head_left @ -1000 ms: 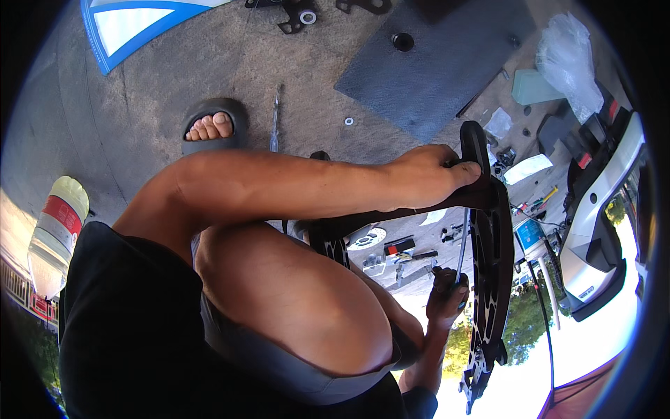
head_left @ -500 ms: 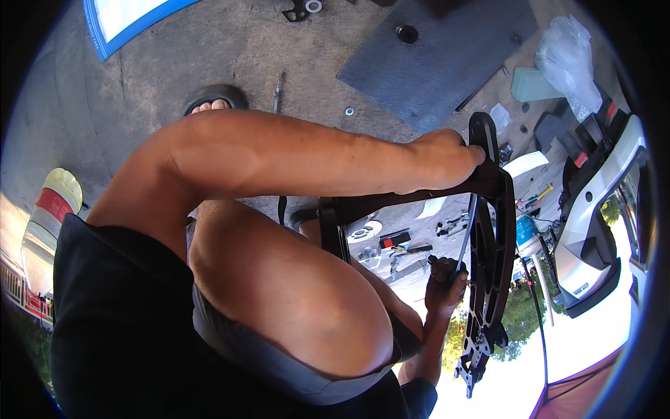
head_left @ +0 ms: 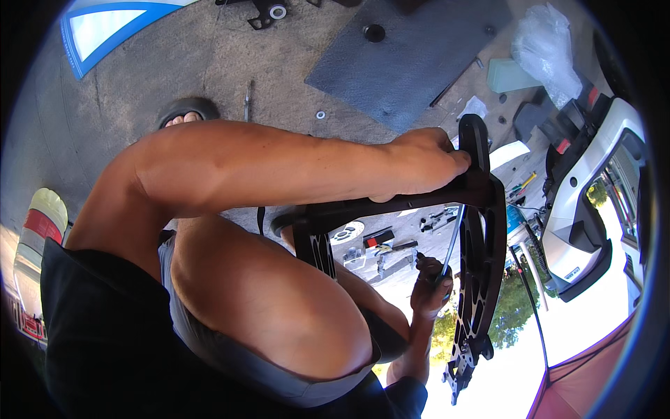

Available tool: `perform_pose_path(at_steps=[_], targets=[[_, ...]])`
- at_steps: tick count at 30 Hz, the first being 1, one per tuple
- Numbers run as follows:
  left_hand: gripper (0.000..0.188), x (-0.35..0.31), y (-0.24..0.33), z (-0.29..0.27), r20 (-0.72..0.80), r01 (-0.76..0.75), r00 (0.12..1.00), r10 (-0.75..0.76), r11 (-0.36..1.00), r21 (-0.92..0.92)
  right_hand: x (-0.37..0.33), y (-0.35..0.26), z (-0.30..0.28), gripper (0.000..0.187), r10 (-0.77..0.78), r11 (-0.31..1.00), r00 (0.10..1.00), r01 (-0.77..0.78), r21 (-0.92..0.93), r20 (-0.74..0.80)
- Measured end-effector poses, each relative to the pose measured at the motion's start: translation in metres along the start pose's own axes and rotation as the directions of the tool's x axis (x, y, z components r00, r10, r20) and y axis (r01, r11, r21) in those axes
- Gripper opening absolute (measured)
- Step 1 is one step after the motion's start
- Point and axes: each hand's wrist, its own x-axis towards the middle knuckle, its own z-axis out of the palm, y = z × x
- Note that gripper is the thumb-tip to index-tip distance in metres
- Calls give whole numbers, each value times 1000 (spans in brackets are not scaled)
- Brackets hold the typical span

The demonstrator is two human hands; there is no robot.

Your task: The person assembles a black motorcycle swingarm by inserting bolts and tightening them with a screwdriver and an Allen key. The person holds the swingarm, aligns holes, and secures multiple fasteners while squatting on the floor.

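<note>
A large black metal frame [head_left: 480,230] with cut-out slots and silver-edged openings stands in front of me, its lower end narrowing to small brackets. My left hand [head_left: 433,159] is closed around the frame near its rounded top end, the arm stretched across my raised thigh. Lower down, my right hand [head_left: 433,290] has its fingers wrapped around a tool with a thin silver shaft [head_left: 455,234]. That shaft points up toward the frame's corner under my left hand. Its tip is hidden by the frame, and the exact kind of tool is hard to tell.
On the floor lie a dark mat [head_left: 398,63] with a round black part [head_left: 374,33], a thin tool [head_left: 248,101], a small washer [head_left: 320,115] and a perforated disc [head_left: 347,232]. Clear plastic wrap [head_left: 548,52] and a silver-and-black vehicle [head_left: 593,202] are at the right.
The whole view has shifted, so the frame and both hands sit a little further left. Both grips look the same, and the tool's shaft still points at the frame's corner.
</note>
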Motion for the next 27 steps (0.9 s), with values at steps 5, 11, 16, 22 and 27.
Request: perform_pose_path(at_steps=[5, 11, 16, 22, 27], targets=[[43, -1, -5, 3, -21, -15, 1000, 15, 1000, 1, -3, 0, -9, 44, 55, 955, 998, -46, -293, 24], [46, 2, -8, 5, -11, -196, 980, 200, 970, 142, 14, 15, -28, 41, -460, 630, 843, 532, -566, 280], [46, 4, -6, 6, -17, -187, 982, 190, 974, 132, 7, 9, -7, 25, -207, 932, 971, 158, -327, -119], [54, 5, 3, 13, 124, -311, 943, 309, 950, -3, 5, -9, 11, 56, -15, 993, 936, -26, -112, -351], [78, 13, 7, 21, 69, -236, 972, 226, 925, 299, 5, -16, 12, 47, -102, 971, 946, 28, -236, -307]])
